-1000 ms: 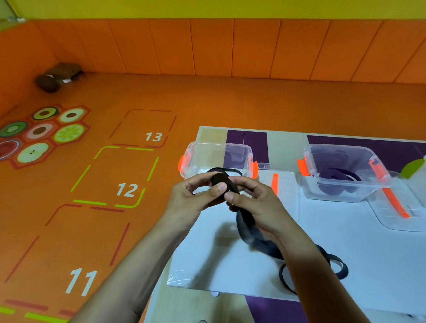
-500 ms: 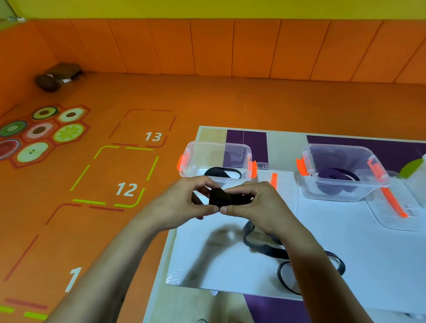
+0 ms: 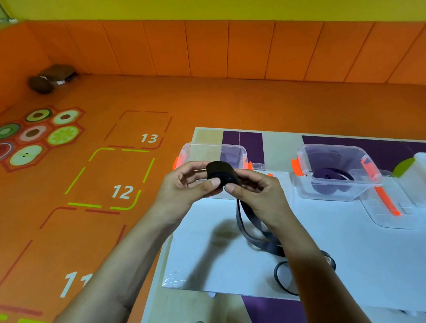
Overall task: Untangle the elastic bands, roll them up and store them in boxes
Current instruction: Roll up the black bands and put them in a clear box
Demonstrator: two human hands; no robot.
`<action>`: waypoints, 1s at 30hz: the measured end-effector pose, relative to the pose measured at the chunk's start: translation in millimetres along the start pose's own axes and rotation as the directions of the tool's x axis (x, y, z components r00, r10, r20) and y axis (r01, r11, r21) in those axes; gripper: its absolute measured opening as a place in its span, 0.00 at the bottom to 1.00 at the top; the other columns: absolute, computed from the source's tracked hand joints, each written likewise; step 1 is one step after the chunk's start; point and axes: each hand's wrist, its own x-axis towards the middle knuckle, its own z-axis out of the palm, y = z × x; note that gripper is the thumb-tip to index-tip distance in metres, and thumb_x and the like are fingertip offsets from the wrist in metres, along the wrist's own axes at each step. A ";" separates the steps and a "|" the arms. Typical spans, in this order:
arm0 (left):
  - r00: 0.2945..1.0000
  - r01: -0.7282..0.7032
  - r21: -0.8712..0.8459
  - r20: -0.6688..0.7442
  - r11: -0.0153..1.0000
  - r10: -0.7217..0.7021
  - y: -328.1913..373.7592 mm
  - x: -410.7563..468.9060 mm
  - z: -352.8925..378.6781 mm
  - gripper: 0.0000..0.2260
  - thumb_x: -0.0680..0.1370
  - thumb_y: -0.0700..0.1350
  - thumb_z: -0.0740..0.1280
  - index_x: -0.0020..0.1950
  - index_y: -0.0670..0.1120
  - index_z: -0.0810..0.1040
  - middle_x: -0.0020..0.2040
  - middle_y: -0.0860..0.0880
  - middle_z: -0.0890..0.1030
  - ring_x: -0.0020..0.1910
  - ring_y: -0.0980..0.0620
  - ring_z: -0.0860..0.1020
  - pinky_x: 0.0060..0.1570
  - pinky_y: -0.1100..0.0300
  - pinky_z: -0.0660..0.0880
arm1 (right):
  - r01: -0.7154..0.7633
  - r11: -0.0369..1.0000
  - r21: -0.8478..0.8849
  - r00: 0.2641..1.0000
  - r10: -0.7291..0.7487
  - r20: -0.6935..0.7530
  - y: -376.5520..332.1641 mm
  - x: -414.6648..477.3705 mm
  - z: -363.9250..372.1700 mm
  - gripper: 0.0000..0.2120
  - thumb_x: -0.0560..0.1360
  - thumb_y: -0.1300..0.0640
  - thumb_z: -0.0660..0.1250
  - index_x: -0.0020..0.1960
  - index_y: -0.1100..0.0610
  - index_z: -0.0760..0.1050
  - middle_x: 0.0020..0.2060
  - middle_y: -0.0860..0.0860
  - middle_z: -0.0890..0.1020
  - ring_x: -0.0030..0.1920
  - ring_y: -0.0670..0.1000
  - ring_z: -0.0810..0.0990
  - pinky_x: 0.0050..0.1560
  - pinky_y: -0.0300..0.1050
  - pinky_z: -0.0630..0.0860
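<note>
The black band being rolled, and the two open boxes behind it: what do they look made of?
The black band looks like matte elastic webbing or rubber: flat, limp, its loose tail drooping to the table without glare. The left box and right box look like clear glossy plastic, since the tabletop shows through their walls; their orange latches look opaque plastic.

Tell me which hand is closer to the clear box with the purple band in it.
The right hand. It sits just left of the clear box, a short gap away on the white sheet. The left hand is farther left, on the other side of the black roll.
</note>
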 end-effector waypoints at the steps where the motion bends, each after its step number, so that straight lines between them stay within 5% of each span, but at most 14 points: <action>1: 1.000 0.007 -0.040 -0.010 0.999 -0.008 -1.8 -0.8 3.8 0.18 0.70 0.34 0.77 0.58 0.41 0.80 0.52 0.39 0.86 0.51 0.43 0.85 0.51 0.55 0.82 | 0.006 0.999 0.050 1.000 -0.005 -0.022 -0.5 -1.3 2.4 0.17 0.73 0.68 0.75 0.59 0.56 0.84 0.50 0.50 0.88 0.52 0.47 0.86 0.54 0.36 0.78; 4: 0.999 0.030 -0.120 -0.027 0.992 -0.034 -3.5 -4.0 12.7 0.19 0.69 0.35 0.76 0.60 0.39 0.80 0.54 0.39 0.85 0.53 0.42 0.84 0.52 0.56 0.82 | 0.011 0.993 0.120 0.998 -0.004 -0.057 -0.9 -1.7 5.6 0.18 0.73 0.68 0.74 0.62 0.60 0.82 0.52 0.53 0.88 0.53 0.49 0.86 0.55 0.37 0.78; 8: 0.997 0.073 -0.220 -0.005 0.973 -0.076 -2.3 -6.5 19.2 0.17 0.69 0.35 0.72 0.58 0.38 0.81 0.52 0.40 0.84 0.50 0.46 0.85 0.50 0.60 0.82 | -0.008 0.989 0.148 1.000 0.006 0.011 -1.3 0.6 4.2 0.19 0.73 0.62 0.75 0.63 0.59 0.82 0.53 0.57 0.87 0.54 0.55 0.85 0.60 0.52 0.81; 11: 0.994 0.102 -0.243 -0.002 0.965 -0.105 -4.5 -7.1 19.5 0.16 0.69 0.35 0.72 0.57 0.38 0.81 0.51 0.41 0.85 0.48 0.47 0.86 0.48 0.60 0.82 | 0.009 0.996 0.085 1.000 -0.008 -0.007 -3.1 -0.2 5.7 0.16 0.73 0.62 0.75 0.60 0.55 0.83 0.48 0.51 0.88 0.49 0.48 0.85 0.50 0.41 0.81; 15: 0.994 0.068 0.192 0.068 0.979 -0.082 7.6 -5.0 0.6 0.14 0.73 0.34 0.75 0.57 0.41 0.80 0.51 0.48 0.84 0.44 0.49 0.84 0.49 0.51 0.83 | 0.039 0.992 -0.117 0.998 -0.033 0.055 -6.5 0.0 -4.4 0.17 0.72 0.65 0.77 0.60 0.55 0.85 0.48 0.46 0.88 0.49 0.42 0.84 0.51 0.33 0.76; 20: 0.979 -0.181 0.739 0.199 0.649 0.046 35.0 -0.3 -10.4 0.15 0.72 0.43 0.80 0.55 0.56 0.83 0.48 0.58 0.83 0.37 0.54 0.80 0.38 0.66 0.73 | 0.069 0.937 -0.342 0.996 -0.047 0.072 -12.6 4.8 -0.6 0.18 0.68 0.60 0.82 0.57 0.52 0.86 0.44 0.45 0.84 0.45 0.41 0.81 0.47 0.31 0.72; 24: 0.972 -0.211 0.794 0.233 0.570 0.035 47.0 -0.7 -8.2 0.12 0.75 0.43 0.77 0.56 0.54 0.82 0.40 0.61 0.83 0.35 0.57 0.81 0.33 0.70 0.69 | 0.099 0.924 -0.370 0.995 -0.082 0.060 -16.0 4.4 4.6 0.15 0.70 0.56 0.81 0.55 0.48 0.85 0.45 0.45 0.84 0.46 0.43 0.81 0.46 0.32 0.72; 27: 0.971 -0.203 0.729 0.235 0.653 0.039 48.8 -2.3 -8.7 0.12 0.77 0.42 0.74 0.59 0.52 0.81 0.37 0.56 0.84 0.37 0.54 0.83 0.38 0.70 0.71 | 0.089 0.901 -0.424 0.990 -0.034 0.134 -18.8 3.5 0.1 0.14 0.74 0.53 0.77 0.58 0.44 0.82 0.47 0.44 0.84 0.48 0.43 0.79 0.46 0.32 0.72; 30: 0.975 -0.207 0.638 0.195 0.741 0.105 49.8 1.2 -14.9 0.12 0.78 0.41 0.74 0.60 0.49 0.81 0.39 0.57 0.84 0.36 0.51 0.84 0.42 0.61 0.77 | 0.026 0.850 -0.527 0.968 0.110 0.224 -11.0 3.1 -11.6 0.17 0.78 0.52 0.73 0.64 0.39 0.77 0.51 0.41 0.83 0.55 0.42 0.80 0.60 0.39 0.75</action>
